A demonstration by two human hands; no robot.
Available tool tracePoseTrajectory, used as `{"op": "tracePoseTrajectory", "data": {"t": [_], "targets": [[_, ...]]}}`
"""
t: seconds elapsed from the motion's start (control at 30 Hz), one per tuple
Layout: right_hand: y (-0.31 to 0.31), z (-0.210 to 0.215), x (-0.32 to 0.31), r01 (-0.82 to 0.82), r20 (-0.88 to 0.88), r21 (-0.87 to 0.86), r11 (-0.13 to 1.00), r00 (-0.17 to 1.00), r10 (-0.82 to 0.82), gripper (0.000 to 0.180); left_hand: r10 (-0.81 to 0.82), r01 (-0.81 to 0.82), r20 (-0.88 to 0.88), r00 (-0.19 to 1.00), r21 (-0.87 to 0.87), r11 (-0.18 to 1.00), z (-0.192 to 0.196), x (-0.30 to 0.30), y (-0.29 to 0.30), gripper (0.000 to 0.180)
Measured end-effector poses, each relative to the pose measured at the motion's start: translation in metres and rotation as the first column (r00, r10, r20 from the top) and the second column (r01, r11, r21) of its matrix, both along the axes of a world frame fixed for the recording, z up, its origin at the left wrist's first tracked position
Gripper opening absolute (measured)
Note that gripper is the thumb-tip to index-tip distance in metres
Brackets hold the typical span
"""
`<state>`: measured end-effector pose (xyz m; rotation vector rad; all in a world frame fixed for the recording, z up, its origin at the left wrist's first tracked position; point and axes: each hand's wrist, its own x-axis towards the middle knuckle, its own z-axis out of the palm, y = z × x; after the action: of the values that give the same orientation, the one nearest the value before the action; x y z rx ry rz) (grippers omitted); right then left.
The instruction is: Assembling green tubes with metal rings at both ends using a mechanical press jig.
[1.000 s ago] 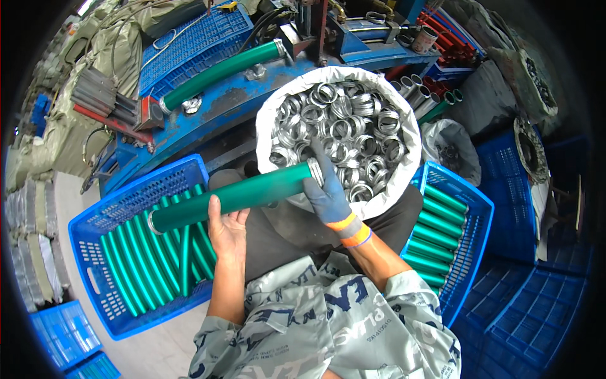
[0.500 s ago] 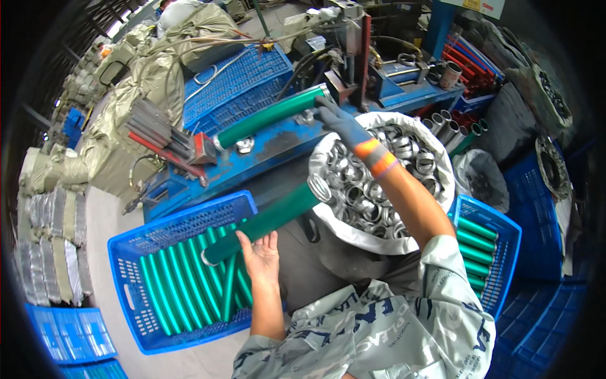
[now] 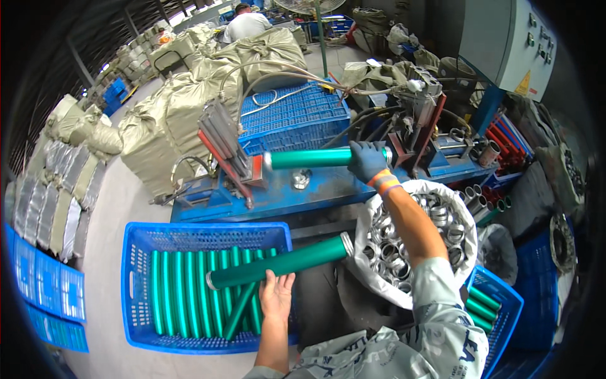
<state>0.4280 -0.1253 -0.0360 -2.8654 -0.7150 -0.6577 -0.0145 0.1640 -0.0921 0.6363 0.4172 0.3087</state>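
My bare left hand grips a green tube from below, with the thumb and fingers at its near side. This tube has a silver ring at each end and slants up to the right over the edge of a blue crate. My right hand, in a dark grey glove with an orange cuff, is closed over the right end of another green tube. That tube lies nearly level above the blue machine bench, between a red-edged clamp at left and a metal fixture at right.
Several green tubes fill the crate. A white sack of silver rings stands below my right forearm. Another blue crate with green tubes is at the right. A control box hangs beyond. Far off, a person bends among sacks.
The view has shifted, so the bench and crate appear lower and farther right. My right hand now wraps over the bench tube's end, where its fingers were only touching it; the tube looks more level.
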Motion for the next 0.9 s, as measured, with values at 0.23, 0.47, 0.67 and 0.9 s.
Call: {"op": "tracePoseTrajectory", "data": {"t": [0.23, 0.47, 0.67, 0.9], "targets": [[-0.128, 0.088, -0.176, -0.053, -0.007, 0.986, 0.158, 0.935, 0.353, 0.07, -0.188, 0.188, 0.0, 0.982, 0.019, 0.982, -0.022, 0.097, -0.06, 0.055], [-0.263, 0.033, -0.34, 0.084, -0.038, 0.959, -0.27, 0.985, 0.169, 0.068, -0.15, 0.138, 0.085, 0.985, 0.127, 0.982, 0.026, 0.353, -0.16, 0.068], [-0.297, 0.026, -0.433, 0.099, -0.098, 0.988, -0.115, 0.995, 0.012, 0.081, -0.002, 0.02, -0.264, 0.965, 0.063, 0.998, -0.013, 0.473, -0.137, 0.07], [-0.311, 0.013, -0.451, 0.236, -0.23, 0.955, -0.18, 0.972, 0.053, 0.074, -0.038, 0.102, -0.339, 0.94, 0.173, 0.98, -0.025, 0.464, -0.132, 0.075]]}}
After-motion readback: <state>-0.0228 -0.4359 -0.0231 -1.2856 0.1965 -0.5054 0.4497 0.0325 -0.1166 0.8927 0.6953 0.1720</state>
